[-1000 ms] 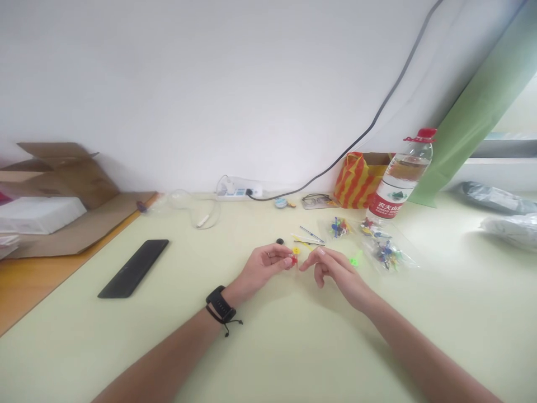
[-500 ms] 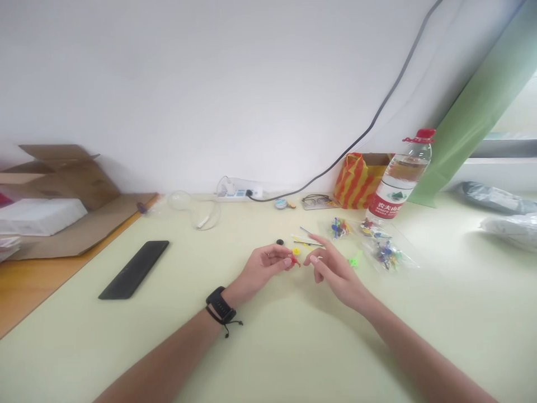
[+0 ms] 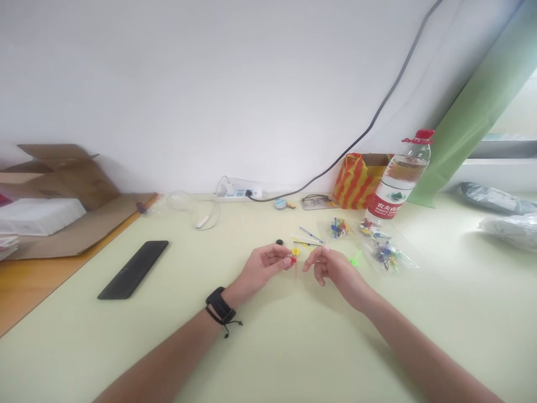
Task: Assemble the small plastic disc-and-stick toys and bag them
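Between thumb and fingertips, my left hand (image 3: 268, 265) pinches a small red plastic piece (image 3: 293, 261) just above the table. My right hand (image 3: 329, 265) hovers to its right with bent fingers apart, and nothing shows in them. A yellow plastic piece (image 3: 296, 252) is right behind the red one. Beyond my fingers are a small black ring-like piece (image 3: 279, 242) and several thin sticks (image 3: 310, 234), one of them blue. A bright green piece (image 3: 356, 259) lies partly hidden behind my right hand.
Clear bags of colourful small parts (image 3: 388, 252) lie to the right, in front of a leaning water bottle (image 3: 398, 179). Behind stand a striped bag (image 3: 354, 182) and a power strip (image 3: 239, 191). A flat black object (image 3: 133, 270) and an open cardboard box (image 3: 79, 173) are at left.
The fingers of my right hand have curled and its index finger has come down, uncovering more of the sticks. In my left hand the red piece has turned slightly.
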A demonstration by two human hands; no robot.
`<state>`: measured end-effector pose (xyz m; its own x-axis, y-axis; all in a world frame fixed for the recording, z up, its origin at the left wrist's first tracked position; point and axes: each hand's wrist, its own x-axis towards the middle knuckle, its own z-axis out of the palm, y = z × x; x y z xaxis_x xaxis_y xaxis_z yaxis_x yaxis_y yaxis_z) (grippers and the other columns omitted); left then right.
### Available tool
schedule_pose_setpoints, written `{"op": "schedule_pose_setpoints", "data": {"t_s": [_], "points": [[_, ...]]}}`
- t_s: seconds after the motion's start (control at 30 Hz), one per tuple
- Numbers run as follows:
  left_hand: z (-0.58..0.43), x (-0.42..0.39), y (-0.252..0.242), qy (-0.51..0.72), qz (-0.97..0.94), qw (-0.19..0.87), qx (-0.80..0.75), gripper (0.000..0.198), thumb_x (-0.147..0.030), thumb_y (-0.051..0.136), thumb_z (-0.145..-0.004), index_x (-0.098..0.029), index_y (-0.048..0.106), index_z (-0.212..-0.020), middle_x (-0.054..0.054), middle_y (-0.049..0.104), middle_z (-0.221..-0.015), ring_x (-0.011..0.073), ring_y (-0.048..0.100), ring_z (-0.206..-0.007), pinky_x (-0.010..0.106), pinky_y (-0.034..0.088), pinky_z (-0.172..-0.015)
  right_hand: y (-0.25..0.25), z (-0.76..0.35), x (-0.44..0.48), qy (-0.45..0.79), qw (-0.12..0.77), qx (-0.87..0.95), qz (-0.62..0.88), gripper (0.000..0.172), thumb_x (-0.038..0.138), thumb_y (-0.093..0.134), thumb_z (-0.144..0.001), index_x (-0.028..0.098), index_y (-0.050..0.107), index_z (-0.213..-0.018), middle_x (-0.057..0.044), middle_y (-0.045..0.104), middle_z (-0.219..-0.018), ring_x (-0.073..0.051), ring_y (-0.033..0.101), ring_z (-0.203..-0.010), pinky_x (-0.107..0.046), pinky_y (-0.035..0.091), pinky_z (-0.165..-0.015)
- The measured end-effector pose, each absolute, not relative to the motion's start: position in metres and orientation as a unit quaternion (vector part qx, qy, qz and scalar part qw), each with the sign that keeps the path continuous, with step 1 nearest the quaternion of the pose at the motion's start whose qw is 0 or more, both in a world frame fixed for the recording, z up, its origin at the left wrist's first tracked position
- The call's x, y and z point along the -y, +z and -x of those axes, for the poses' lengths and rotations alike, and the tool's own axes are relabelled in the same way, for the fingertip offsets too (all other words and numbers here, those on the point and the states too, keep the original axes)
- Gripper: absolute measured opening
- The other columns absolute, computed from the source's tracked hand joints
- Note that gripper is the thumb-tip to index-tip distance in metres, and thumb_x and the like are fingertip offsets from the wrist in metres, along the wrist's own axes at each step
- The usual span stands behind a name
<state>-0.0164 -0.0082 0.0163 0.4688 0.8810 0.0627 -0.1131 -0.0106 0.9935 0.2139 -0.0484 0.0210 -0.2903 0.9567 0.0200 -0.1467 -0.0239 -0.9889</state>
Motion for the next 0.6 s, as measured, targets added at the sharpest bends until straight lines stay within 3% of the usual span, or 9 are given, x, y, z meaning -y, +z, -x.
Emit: {"op": "schedule_pose_setpoints", "data": {"t_s": [0.1, 0.33, 0.5, 0.6], "points": [[0.0164, 0.0091, 0.0184, 0.397, -0.586, 0.624, -0.331, 0.028, -0.034, 0.081, -0.083, -0.015, 0.074, -0.103, 0.010, 0.076, -0.104, 0.0203, 0.072, -0.095, 0.032, 0.055, -0.090, 0.0227, -0.2127, 0.0514, 0.588, 0.453, 0.538, 0.400, 0.047, 0.060, 0.046, -0.101, 0.019, 0.071, -0.099, -0.011, 0.072, -0.112, -0.014, 0.054, -0.060, -0.034, 0.047, -0.064], [0.0164, 0.0097, 0.0184, 0.396, -0.596, 0.619, -0.324, 0.028, -0.036, 0.080, -0.084, -0.017, 0.075, -0.104, 0.010, 0.076, -0.105, 0.0208, 0.072, -0.095, 0.032, 0.055, -0.089, 0.0286, -0.2123, 0.0542, 0.579, 0.444, 0.537, 0.423, 0.046, 0.059, 0.047, -0.101, 0.021, 0.072, -0.105, -0.012, 0.070, -0.122, -0.014, 0.058, -0.061, -0.035, 0.052, -0.066], [0.0166, 0.0091, 0.0170, 0.396, -0.596, 0.618, -0.325, 0.029, -0.036, 0.079, -0.085, -0.017, 0.075, -0.106, 0.010, 0.076, -0.105, 0.0209, 0.071, -0.097, 0.033, 0.055, -0.090, 0.0294, -0.2107, 0.0556, 0.526, 0.452, 0.572, 0.440, 0.042, 0.057, 0.049, -0.100, 0.021, 0.069, -0.110, -0.009, 0.072, -0.103, -0.014, 0.056, -0.061, -0.034, 0.051, -0.066], [0.0168, 0.0090, 0.0167, 0.392, -0.594, 0.624, -0.323, 0.029, -0.035, 0.080, -0.085, -0.017, 0.074, -0.107, 0.010, 0.076, -0.107, 0.0208, 0.071, -0.098, 0.033, 0.055, -0.091, 0.0236, -0.2086, 0.0568, 0.464, 0.476, 0.605, 0.439, 0.047, 0.053, 0.056, -0.098, 0.028, 0.053, -0.138, -0.004, 0.067, -0.099, -0.014, 0.053, -0.064, -0.031, 0.050, -0.064]]}}
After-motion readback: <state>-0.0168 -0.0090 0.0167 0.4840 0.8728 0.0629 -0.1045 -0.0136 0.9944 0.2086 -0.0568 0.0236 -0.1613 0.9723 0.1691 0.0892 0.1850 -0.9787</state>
